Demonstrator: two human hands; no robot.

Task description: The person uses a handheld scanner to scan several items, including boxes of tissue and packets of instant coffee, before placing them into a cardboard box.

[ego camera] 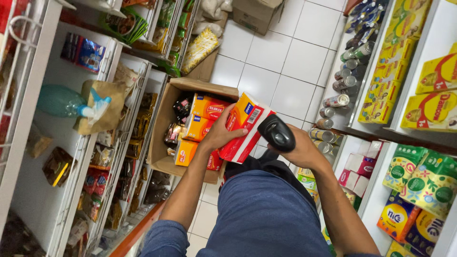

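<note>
My left hand grips a red, orange and white carton by its lower side and holds it tilted above an open cardboard box. My right hand is closed around a black handheld barcode scanner, whose head sits right against the carton's white end with the barcode. Inside the cardboard box lie several similar orange and red cartons and some dark packets.
White shelves on the left hold a teal spray bottle, a brown cloth and snack packets. Shelves on the right carry tin cans, yellow boxes and green and blue cartons. White floor tiles run down the aisle, with more boxes and sacks at its far end.
</note>
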